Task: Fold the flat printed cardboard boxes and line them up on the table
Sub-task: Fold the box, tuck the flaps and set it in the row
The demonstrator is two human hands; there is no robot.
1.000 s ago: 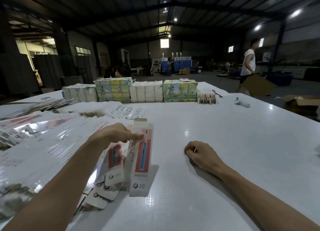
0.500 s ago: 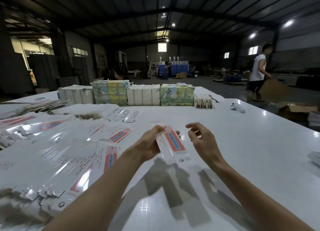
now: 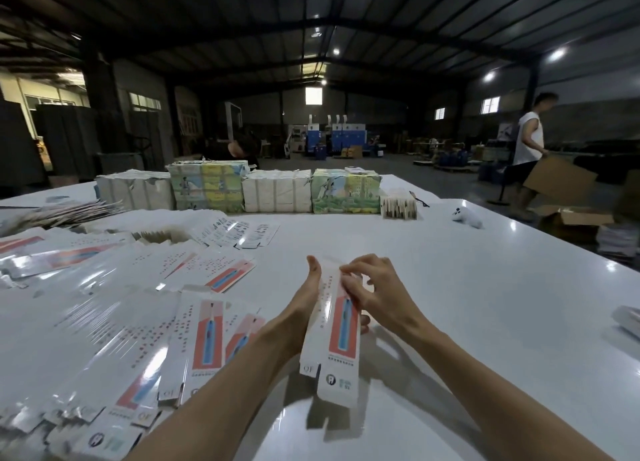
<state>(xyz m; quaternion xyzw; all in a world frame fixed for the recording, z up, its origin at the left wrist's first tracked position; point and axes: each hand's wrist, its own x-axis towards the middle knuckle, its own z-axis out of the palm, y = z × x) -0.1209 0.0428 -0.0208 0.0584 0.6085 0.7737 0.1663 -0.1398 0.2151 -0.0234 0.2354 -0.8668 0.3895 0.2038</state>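
White-and-red printed box (image 3: pixel 341 325) is up off the tabletop (image 3: pixel 485 305), held btwn both hands at near centre, long axis running near-far. Two faces show, meeting at a crease: a white side w/ small dotted print on the left, and a red panel w/ a blue toothbrush pic on the right. Near-end flaps hang loose, and the box's shadow lies on the gloss below.

Left hand (image 3: pixel 306 305) sits edge-on against the box's left side, thumb up at the far end. Its fingers (image 3: pixel 363 320) wrap underneath & peek out on the right, grasping the box. Right hand (image 3: pixel 377 289) lies over it from the right, fingers (image 3: pixel 349 273) bent & pinching the box's far half.

Flat boxes (image 3: pixel 114 322), same print, lie fanned & overlapping across the left half of the tabletop, the nearest just beside the left forearm. Along the far edge is a row of wrapped bundles (image 3: pixel 277 194), white & green/yellow-printed alternating. A small stack (image 3: pixel 398 208) stands at its right end, w/ a small white object (image 3: pixel 467 216) further right.

Off the tabletop, far right, a person in a white sleeveless top (image 3: pixel 528 138) holds a brown cardboard sheet (image 3: pixel 559 180). An open brown carton (image 3: pixel 571 218) sits on the floor nearby.
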